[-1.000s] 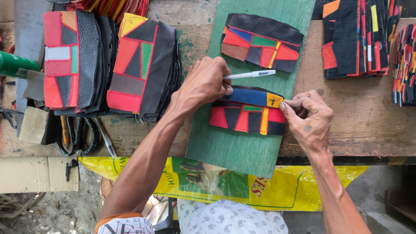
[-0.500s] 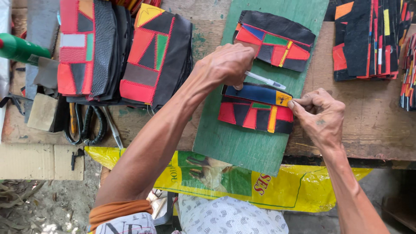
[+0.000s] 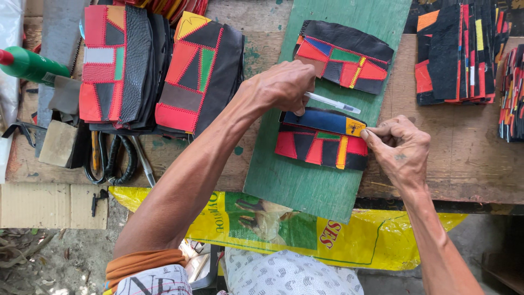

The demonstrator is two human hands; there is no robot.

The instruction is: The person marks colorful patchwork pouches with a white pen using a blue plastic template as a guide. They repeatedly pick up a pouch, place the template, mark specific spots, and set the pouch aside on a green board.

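Note:
A patchwork leather piece (image 3: 321,141) in black, red, blue and yellow lies on a green board (image 3: 305,180). My left hand (image 3: 284,86) holds a clear pen (image 3: 334,103) with its tip over the piece's upper edge. My right hand (image 3: 401,150) pinches the piece's right end, fingertips on the yellow patch. A second patchwork piece (image 3: 344,56) rests farther back on the same board, untouched.
Stacks of patchwork pieces stand at the back left (image 3: 123,65), (image 3: 202,74) and back right (image 3: 453,54). Black-handled scissors (image 3: 117,158) lie near the wooden table's (image 3: 469,164) front edge. A green bottle (image 3: 30,65) lies at far left. A yellow sack (image 3: 273,224) hangs below.
The view has shifted slightly. My left hand has drawn the pen a little along the piece's upper edge; my right hand stays pinching the right end.

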